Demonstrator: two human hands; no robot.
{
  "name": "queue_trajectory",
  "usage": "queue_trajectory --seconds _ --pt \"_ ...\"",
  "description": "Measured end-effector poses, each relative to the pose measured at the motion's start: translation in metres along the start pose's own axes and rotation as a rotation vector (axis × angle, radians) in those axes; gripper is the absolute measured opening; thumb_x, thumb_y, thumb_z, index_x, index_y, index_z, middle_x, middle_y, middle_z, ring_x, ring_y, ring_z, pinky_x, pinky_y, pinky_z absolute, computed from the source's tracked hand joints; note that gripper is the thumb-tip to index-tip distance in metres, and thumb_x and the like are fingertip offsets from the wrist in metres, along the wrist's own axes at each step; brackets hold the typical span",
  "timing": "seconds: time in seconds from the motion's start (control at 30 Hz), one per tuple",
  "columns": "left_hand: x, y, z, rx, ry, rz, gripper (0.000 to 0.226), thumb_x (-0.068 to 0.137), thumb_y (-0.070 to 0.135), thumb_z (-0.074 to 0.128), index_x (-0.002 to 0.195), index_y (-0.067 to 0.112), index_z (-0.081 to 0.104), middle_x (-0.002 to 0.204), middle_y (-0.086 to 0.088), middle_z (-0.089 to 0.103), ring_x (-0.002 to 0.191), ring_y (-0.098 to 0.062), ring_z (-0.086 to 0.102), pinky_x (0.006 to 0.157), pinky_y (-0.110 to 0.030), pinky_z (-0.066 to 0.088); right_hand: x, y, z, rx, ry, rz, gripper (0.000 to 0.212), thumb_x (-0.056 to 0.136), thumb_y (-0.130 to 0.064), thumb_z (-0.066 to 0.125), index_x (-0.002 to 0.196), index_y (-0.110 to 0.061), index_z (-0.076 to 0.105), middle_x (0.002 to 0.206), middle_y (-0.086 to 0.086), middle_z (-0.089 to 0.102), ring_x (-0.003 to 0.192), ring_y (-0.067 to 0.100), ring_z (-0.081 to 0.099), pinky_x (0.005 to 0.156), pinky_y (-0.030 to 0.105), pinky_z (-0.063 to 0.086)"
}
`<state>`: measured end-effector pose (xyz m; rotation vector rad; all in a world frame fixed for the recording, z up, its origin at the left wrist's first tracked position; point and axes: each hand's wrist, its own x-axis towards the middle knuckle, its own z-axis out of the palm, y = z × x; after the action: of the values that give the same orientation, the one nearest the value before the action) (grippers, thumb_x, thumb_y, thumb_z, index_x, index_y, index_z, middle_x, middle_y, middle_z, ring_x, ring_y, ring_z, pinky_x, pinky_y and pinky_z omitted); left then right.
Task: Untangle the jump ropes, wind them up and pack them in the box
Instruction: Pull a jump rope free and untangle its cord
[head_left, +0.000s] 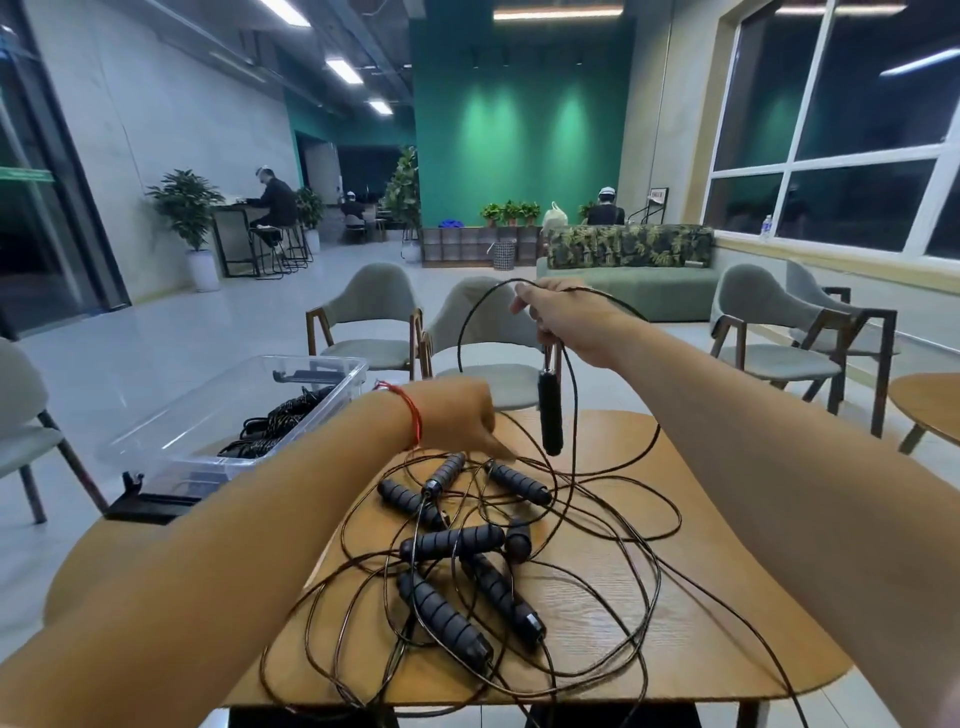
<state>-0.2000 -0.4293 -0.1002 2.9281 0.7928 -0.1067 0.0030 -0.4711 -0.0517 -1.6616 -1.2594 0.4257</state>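
- R grip (566, 318): raised over the worktop (701, 618), fingers curled round a thin black cord (460, 338); one handle (549, 410) dangles just below.
- L grip (457, 415): low at far edge of the tangle (467, 551), fingers down among cords; can't tell if it pinches one.
- Tangle: several handles + crossed loops, knotted.
- Box (291, 358): clear, at left, wound ropes (283, 418) inside.
- Step: untangling, prob. early.
- Next: L pins the pile, R draws the lifted rope through the loops w/o tightening.
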Motion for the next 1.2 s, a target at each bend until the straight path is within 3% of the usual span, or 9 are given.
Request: queue_trajectory --seconds 0.23,0.37,0.47,0.57,0.73,0.8,0.93,1.1,1.2 --pt "0.01 -0.01 -0.051 -0.945 0.746 -0.238 0.07 0.1 0.076 0.036 0.078 0.015 0.062 0.063 0.002 0.053 0.057 -0.016 0.05 0.059 -0.03 0.043 -0.029 -0.003 0.014 0.294 -0.488 0.081 0.045 0.11 -0.049 0.051 0.124 -0.01 0.068 0.069 -0.006 0.035 0.06 0.011 0.032 0.055 0.024 0.032" --pt "0.011 -0.015 -0.062 -0.856 0.854 -0.2 0.065 0.101 0.074 0.038 0.076 0.016 0.053 0.063 -0.001 0.047 0.053 -0.014 0.045 0.058 -0.03 0.039 -0.039 -0.014 0.023 0.394 -0.629 0.046 0.063 0.099 -0.058 0.061 0.136 -0.007 0.06 0.074 -0.005 0.033 0.065 0.011 0.027 0.054 0.022 0.027" --pt "0.01 -0.005 -0.069 -0.818 0.883 -0.136 0.062 0.104 0.066 0.043 0.069 0.015 0.049 0.057 0.001 0.043 0.041 -0.001 0.039 0.048 -0.017 0.035 -0.047 -0.026 0.034 0.285 -0.649 -0.036 0.044 0.094 -0.053 0.071 0.11 -0.015 0.056 0.078 -0.005 0.042 0.067 0.01 0.033 0.06 0.024 0.029" --pt "0.011 -0.001 -0.073 -0.904 0.871 -0.037 0.058 0.104 0.063 0.048 0.067 0.018 0.044 0.054 0.005 0.037 0.04 -0.003 0.033 0.046 -0.016 0.034 -0.046 -0.034 0.046 0.186 -0.525 -0.063 0.045 0.088 -0.049 0.083 0.108 -0.02 0.055 0.082 -0.004 0.049 0.068 0.009 0.04 0.058 0.024 0.035" --pt "0.004 -0.008 -0.078 -1.149 0.835 0.051 0.053 0.099 0.068 0.055 0.071 0.024 0.045 0.055 0.005 0.041 0.05 -0.014 0.038 0.053 -0.033 0.041 -0.03 -0.031 0.041 0.064 -0.396 -0.053 0.112 0.07 -0.053 0.095 0.16 -0.038 0.031 0.131 0.005 0.059 0.092 0.016 0.056 0.069 0.032 0.046" --pt "0.004 -0.004 -0.08 -1.187 0.78 0.077 0.053 0.096 0.07 0.057 0.071 0.025 0.047 0.056 0.004 0.043 0.049 -0.014 0.037 0.052 -0.03 0.04 -0.03 -0.031 0.043 -0.006 -0.374 -0.063 0.109 0.072 -0.056 0.092 0.16 -0.043 0.03 0.143 0.004 0.055 0.098 0.018 0.057 0.07 0.033 0.046" --pt "0.002 0.011 -0.083 -1.138 0.715 0.158 0.05 0.101 0.062 0.056 0.074 0.021 0.05 0.059 0.002 0.043 0.046 -0.014 0.038 0.048 -0.025 0.039 -0.027 -0.031 0.047 -0.159 -0.338 -0.081 0.027 0.098 -0.055 0.067 0.114 -0.032 0.065 0.104 0.004 0.06 0.086 0.023 0.048 0.066 0.033 0.042" --pt "0.005 -0.008 -0.06 -1.009 1.292 0.052 0.033 0.103 0.047 0.057 0.121 0.02 0.052 0.112 0.0 0.063 0.098 -0.024 0.07 0.08 -0.043 0.063 -0.026 -0.046 0.033 -0.255 -0.102 -0.101 0.035 0.103 -0.067 0.046 0.099 -0.037 0.064 0.076 -0.009 0.051 0.072 0.019 0.05 0.065 0.035 0.041" --pt "0.015 -0.029 -0.02 -1.107 1.166 0.045 0.053 0.098 0.053 0.061 0.137 0.023 0.045 0.132 -0.002 0.056 0.121 -0.024 0.06 0.104 -0.05 0.054 -0.014 -0.056 0.019 0.042 0.017 -0.052 0.065 0.078 -0.091 0.052 0.084 -0.028 0.065 0.068 -0.004 0.054 0.065 0.02 0.052 0.063 0.04 0.042"
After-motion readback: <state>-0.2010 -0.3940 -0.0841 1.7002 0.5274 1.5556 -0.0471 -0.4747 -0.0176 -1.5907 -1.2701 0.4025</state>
